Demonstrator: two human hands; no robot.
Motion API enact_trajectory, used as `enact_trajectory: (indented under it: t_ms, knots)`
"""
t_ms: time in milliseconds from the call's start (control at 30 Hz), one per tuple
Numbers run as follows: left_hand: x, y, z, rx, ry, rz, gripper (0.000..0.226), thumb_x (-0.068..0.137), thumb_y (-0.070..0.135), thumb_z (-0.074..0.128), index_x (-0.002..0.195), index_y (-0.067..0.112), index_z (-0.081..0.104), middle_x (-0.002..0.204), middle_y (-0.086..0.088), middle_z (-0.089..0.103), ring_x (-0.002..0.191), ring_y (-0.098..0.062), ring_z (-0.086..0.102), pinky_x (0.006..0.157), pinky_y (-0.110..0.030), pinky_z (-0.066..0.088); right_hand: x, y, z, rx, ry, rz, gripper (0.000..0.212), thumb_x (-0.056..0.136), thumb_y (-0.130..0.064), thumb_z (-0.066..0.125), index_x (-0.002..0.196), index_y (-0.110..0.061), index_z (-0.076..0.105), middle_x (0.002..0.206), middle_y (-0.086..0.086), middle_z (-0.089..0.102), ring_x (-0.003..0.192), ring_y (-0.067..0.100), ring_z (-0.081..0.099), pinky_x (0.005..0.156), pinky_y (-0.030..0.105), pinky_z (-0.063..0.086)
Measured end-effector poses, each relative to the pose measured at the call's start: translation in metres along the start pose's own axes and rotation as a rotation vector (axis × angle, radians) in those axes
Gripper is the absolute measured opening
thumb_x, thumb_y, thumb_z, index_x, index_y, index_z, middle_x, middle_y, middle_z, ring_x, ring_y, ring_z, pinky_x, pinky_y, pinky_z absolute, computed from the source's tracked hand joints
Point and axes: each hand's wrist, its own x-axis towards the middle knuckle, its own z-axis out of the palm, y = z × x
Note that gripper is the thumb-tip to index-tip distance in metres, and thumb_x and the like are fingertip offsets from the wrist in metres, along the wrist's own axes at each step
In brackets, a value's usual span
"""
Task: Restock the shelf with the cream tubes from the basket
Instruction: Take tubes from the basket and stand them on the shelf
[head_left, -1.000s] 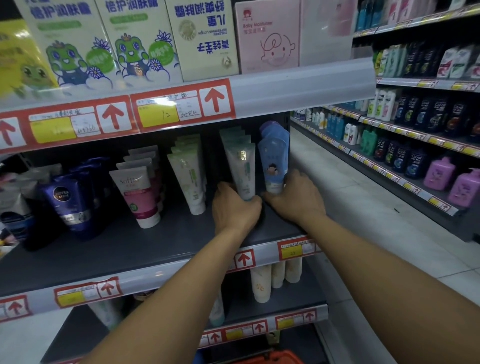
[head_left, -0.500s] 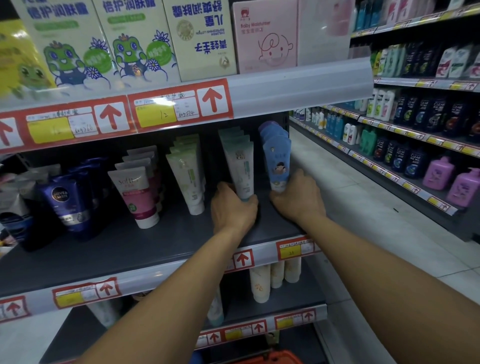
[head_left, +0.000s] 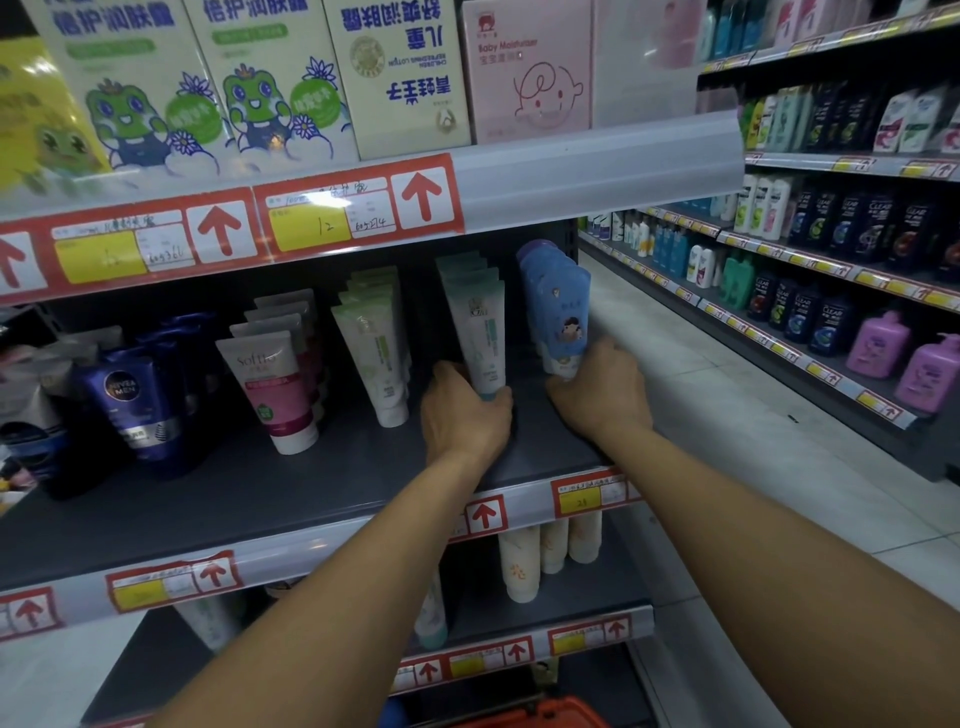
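Both hands seat front tubes on the shelf (head_left: 291, 483).

The left hand (head_left: 464, 415) grips the base of the green-white tube (head_left: 480, 338); the right hand (head_left: 602, 389) grips the blue tube (head_left: 561, 312), which now stands further right and more upright than a second ago. Judgement: alignment nearly complete. The basket (head_left: 545, 714) waits below.

Glossy plastic cream tubes (head_left: 480, 343) catch the light on a matt dark shelf (head_left: 234, 493); paper price labels (head_left: 358, 208) sit behind a shiny clear strip.
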Motion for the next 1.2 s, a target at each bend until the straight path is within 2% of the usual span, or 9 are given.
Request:
enact_trajectory:
  t_ms: [400,700,1033,1200]
  knots:
    - [0.0003,-0.0003,-0.0007,-0.009,-0.001,-0.003,0.052,0.09,0.034,0.079,0.13,0.012,0.053,0.136,-0.008,0.064,0.122,-0.028,0.064,0.085,-0.03,0.049,0.0022,0.0022,0.0002,-0.018,-0.003,-0.018,0.056,0.081,-0.032,0.082,0.123,-0.006,0.056,0.121,0.017,0.063,0.107,0.033,0.065,0.079,0.039,0.056]
    - [0.0012,-0.0017,-0.0002,-0.007,0.005,-0.005,0.053,0.089,0.035,0.08,0.13,0.013,0.053,0.136,-0.007,0.064,0.123,-0.028,0.064,0.093,-0.036,0.054,0.0045,0.0033,0.0014,-0.031,-0.005,-0.029,0.054,0.084,-0.031,0.081,0.124,-0.006,0.055,0.123,0.018,0.062,0.108,0.034,0.064,0.08,0.04,0.056]
    - [0.0019,-0.001,-0.0003,0.001,0.007,-0.016,0.054,0.088,0.037,0.081,0.128,0.013,0.055,0.134,-0.007,0.066,0.121,-0.027,0.064,0.088,-0.032,0.05,0.0057,0.0038,0.0022,-0.052,-0.017,-0.014,0.049,0.089,-0.032,0.077,0.125,-0.006,0.057,0.122,0.018,0.062,0.106,0.033,0.064,0.071,0.034,0.046]
    - [0.0022,-0.0008,0.0001,0.004,0.016,-0.011,0.054,0.088,0.037,0.082,0.128,0.013,0.055,0.135,-0.007,0.066,0.122,-0.028,0.064,0.092,-0.035,0.052,0.0067,0.0043,0.0032,-0.058,-0.02,-0.007,0.05,0.088,-0.032,0.078,0.125,-0.006,0.058,0.121,0.017,0.063,0.106,0.032,0.065,0.073,0.034,0.049]
